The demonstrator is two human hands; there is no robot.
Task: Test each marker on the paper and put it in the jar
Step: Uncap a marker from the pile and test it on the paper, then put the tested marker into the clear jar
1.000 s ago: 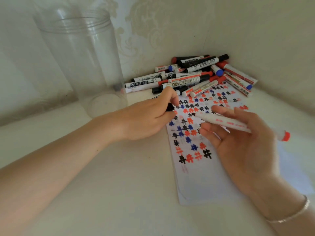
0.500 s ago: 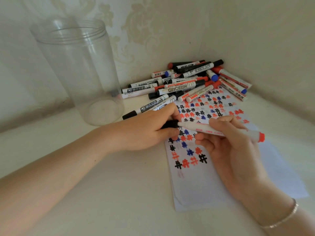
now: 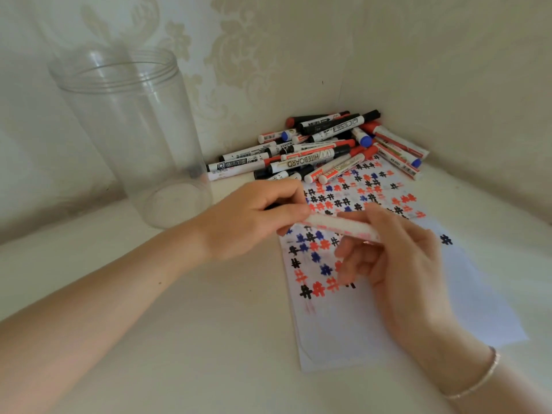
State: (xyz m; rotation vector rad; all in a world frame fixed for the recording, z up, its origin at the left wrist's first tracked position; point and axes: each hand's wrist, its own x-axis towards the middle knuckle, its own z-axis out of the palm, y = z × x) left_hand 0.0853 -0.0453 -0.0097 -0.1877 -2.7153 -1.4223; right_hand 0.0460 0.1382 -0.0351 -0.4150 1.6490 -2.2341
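The right hand (image 3: 397,264) grips a white marker (image 3: 340,227) around its barrel, holding it nearly level above the paper (image 3: 358,324); the left hand (image 3: 254,219) is closed over the marker's left end, pinching it between thumb and fingers, and what lies under those fingers is hidden. The paper, covered in black, red and blue hash marks, lies flat on the pale table (image 3: 179,339) beneath both hands. A clear jar (image 3: 131,135) stands upright and open to the left, well apart from the marker. A pile of markers (image 3: 328,147) lies in the corner, touching the paper's far edge. A thin bracelet (image 3: 478,380) circles the right wrist
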